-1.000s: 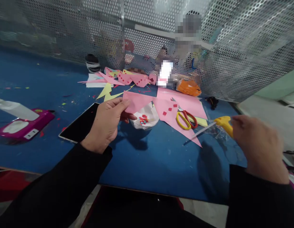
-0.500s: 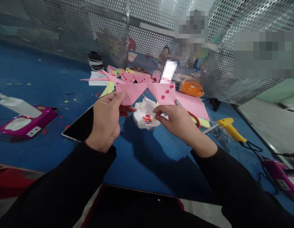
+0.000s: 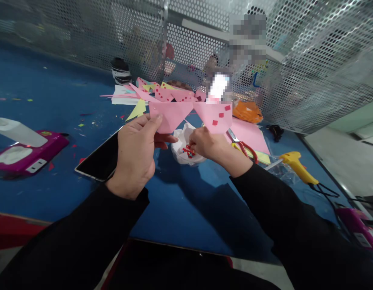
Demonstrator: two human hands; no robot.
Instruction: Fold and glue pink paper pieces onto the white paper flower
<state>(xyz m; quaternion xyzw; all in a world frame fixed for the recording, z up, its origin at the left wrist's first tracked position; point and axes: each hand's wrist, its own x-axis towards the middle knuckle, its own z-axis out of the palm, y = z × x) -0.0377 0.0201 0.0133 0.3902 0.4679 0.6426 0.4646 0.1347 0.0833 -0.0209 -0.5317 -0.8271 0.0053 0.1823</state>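
My left hand (image 3: 138,151) pinches the left part of a pink paper piece (image 3: 171,114), thumb in front. The paper spreads into two flaps that meet at a narrow middle; its right flap bears three small red squares. My right hand (image 3: 207,145) is over the white paper-lined bowl (image 3: 182,151), below the right flap, with its fingers bent together at the small red and blue bits (image 3: 189,151). Whether a bit is between those fingertips is too small to tell.
Pink paper cutouts (image 3: 174,95) lie behind. Red-handled scissors (image 3: 243,149), pink sheets (image 3: 252,135) and a yellow glue gun (image 3: 299,167) are on the right. A black tablet (image 3: 102,159) and a purple power strip (image 3: 50,147) lie left.
My right hand has moved left and down from the right flap to the bits in the bowl. My left hand keeps hold of the paper. The view has shifted slightly.
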